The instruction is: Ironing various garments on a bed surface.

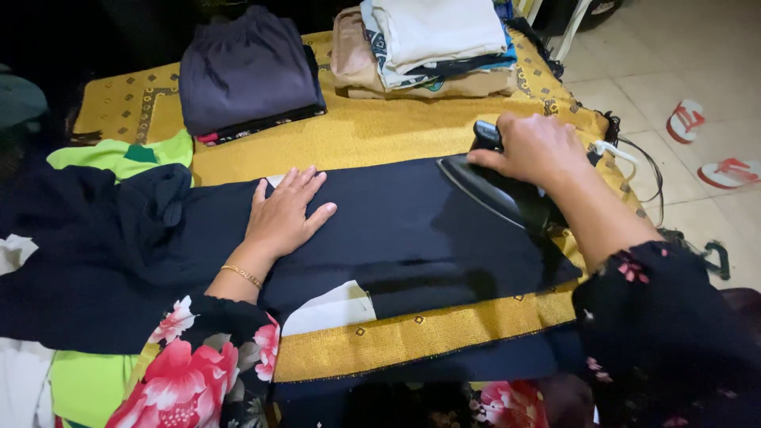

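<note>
I see warm indoor light falling from above, bright on the yellow cloth [380, 135] and floor tiles [674, 55], top left corner sinking into black, dark fabric [412, 230] losing detail, soft shadow under the iron [499, 190], slight edge stretch

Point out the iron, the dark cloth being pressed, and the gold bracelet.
iron [495, 190], head view, on its black body below the handle.
dark cloth [404, 230], head view, on its flat middle.
gold bracelet [242, 275], head view, on the chain at the left wrist.
</note>
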